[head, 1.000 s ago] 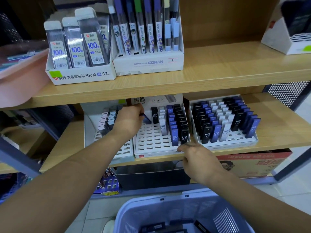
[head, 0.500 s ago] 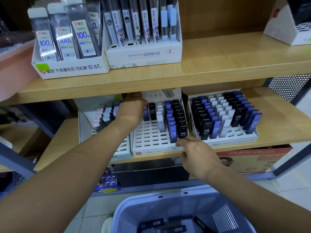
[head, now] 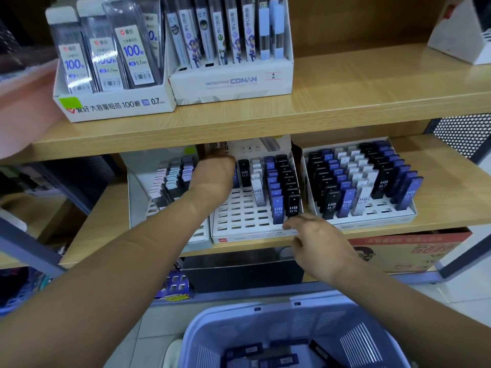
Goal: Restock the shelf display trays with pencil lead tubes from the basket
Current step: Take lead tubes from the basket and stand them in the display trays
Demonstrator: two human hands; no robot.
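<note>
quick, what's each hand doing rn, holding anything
Left hand: cannot tell, grip hidden at the back of the middle tray.
Right hand: open, fingertips resting on that tray's front edge.

On the upper wooden shelf (head: pixel 372 88), a white carton (head: pixel 114 107) printed "100" and "0.7 mm" is seen packed with clear cases. Just beside it is set a white display box (head: pixel 231 83) lettered "DETECTIVE CONAN", filled with tall upright packs. Another white box (head: pixel 457 41) is cut off at top right. A pink object (head: pixel 24 102) is blurred at far left. A printed cardboard carton (head: pixel 414 251) and a black box (head: pixel 244 272) are stowed below, near a tiled floor (head: pixel 473 288).
</note>
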